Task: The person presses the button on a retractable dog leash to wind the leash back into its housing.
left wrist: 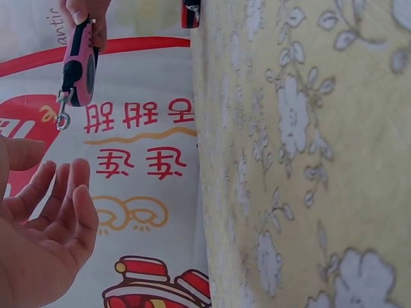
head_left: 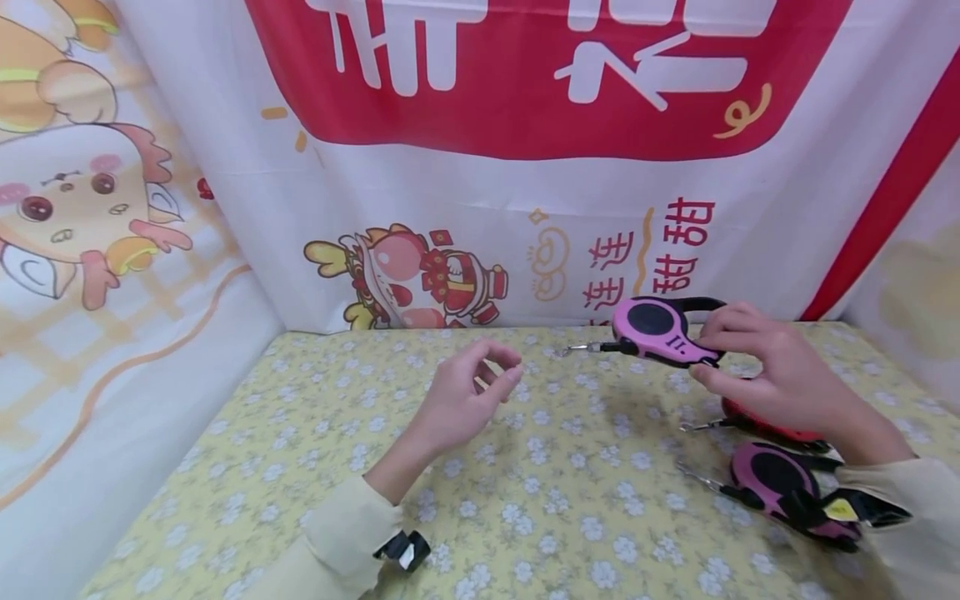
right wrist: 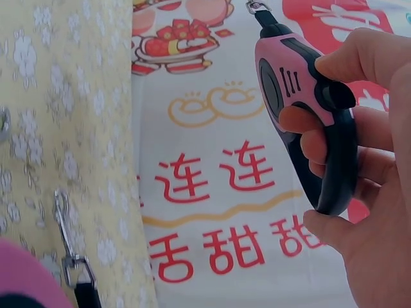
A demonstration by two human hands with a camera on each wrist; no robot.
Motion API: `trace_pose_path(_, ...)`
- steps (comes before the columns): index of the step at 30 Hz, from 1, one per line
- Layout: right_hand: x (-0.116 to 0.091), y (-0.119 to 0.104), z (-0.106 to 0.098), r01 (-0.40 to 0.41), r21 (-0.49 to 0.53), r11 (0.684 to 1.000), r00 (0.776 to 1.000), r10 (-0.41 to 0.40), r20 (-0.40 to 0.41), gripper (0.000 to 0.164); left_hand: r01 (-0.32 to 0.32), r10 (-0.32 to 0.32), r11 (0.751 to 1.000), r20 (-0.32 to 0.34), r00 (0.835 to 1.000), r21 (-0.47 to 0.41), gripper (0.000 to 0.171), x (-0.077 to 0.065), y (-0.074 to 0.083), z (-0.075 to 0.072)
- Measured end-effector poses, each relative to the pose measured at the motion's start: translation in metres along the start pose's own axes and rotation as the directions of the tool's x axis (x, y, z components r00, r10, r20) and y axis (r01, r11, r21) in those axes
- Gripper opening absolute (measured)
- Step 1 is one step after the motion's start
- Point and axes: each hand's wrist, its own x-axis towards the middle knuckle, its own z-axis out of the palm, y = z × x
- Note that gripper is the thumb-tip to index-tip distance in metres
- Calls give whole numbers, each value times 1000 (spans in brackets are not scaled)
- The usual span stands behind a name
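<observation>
My right hand point(head_left: 765, 362) grips the black handle of a pink and black retractable dog leash point(head_left: 651, 329), held above the table. In the right wrist view, the fingers wrap through the loop of this leash point(right wrist: 298, 83) and the thumb lies near its black button. Its metal clip point(head_left: 581, 348) points left, toward my left hand point(head_left: 468, 392). That left hand hovers over the cloth with fingers loosely bent and nothing in them. The left wrist view shows a gap between the left hand point(left wrist: 48, 224) and the clip point(left wrist: 62, 119).
Below my right forearm lie a red retractable leash point(head_left: 772, 427) and a second pink and black one point(head_left: 772, 479), their clips pointing left. A yellow flowered cloth point(head_left: 315, 467) covers the table. Printed fabric point(head_left: 525, 192) hangs behind it and at both sides.
</observation>
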Motion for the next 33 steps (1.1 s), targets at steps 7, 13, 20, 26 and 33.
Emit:
trace_pose_path(7, -3, 16, 2, -58, 1, 998, 998, 58, -6, 32, -15, 13, 999, 37, 999, 45, 34, 6, -5, 7)
trace_pose_path(13, 1, 27, 6, -120, -28, 992, 992, 121, 31, 26, 16, -17, 1000, 58, 998, 10, 50, 17, -2, 17)
trace_pose_path(20, -4, 50, 2, -181, -98, 979, 978, 189, 83, 27, 96, -91, 995, 127, 988, -37, 65, 36, 4, 45)
trace_pose_path(26, -13, 78, -13, -223, -192, 956, 953, 255, 163, 36, 159, -151, 987, 197, 969, -28, 74, 53, 14, 81)
trace_pose_path(33, -25, 112, -22, -250, -314, 916, 893, 344, 291, 39, 175, -170, 985, 268, 948, 7, 79, 76, 22, 114)
